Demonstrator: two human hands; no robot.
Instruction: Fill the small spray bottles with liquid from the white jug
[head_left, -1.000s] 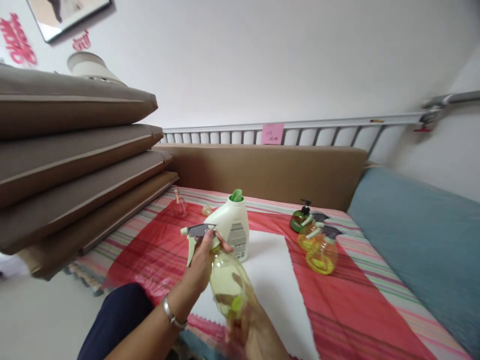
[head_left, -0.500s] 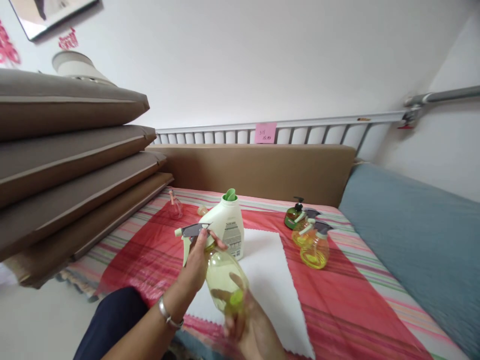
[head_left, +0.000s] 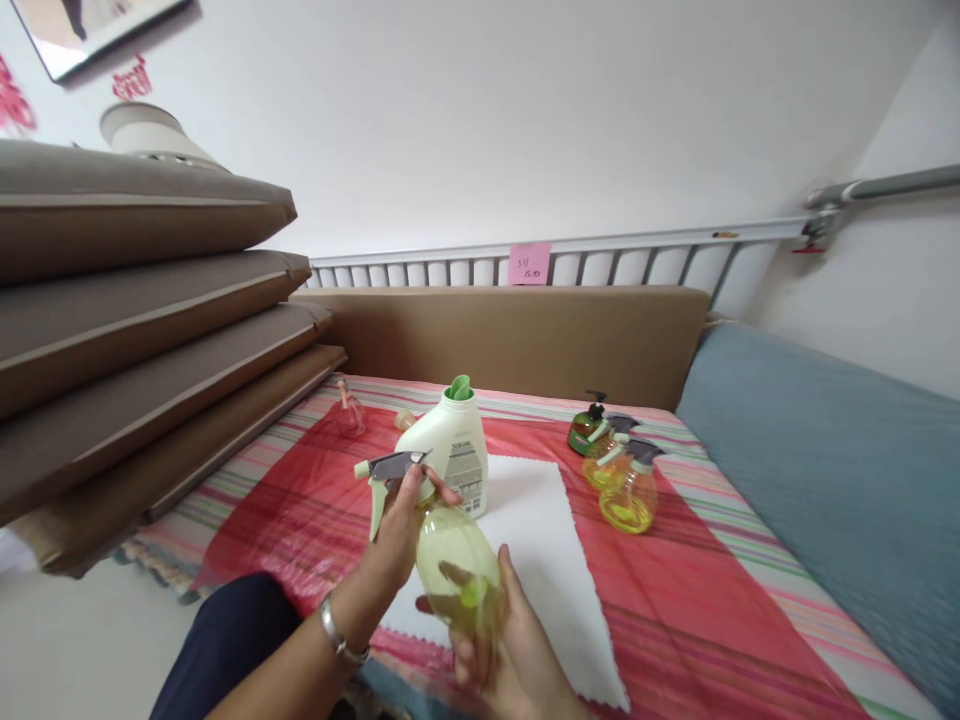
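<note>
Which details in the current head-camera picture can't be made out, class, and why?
All in the head view:
- Spray bottle base: covered by the right hand.
- White jug, lower left: behind the left hand and spray bottle.
- Framed picture: cut by the top edge.
- Pink note: writing too small.

Left grip [head_left: 399, 520] curls above the cupped right grip [head_left: 521, 640].

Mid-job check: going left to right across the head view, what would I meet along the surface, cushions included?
Stacked brown cushions → small pink bottle → held spray bottle → green pump bottle → front one of the two standing yellow spray bottles → blue-grey fabric surface.
</note>
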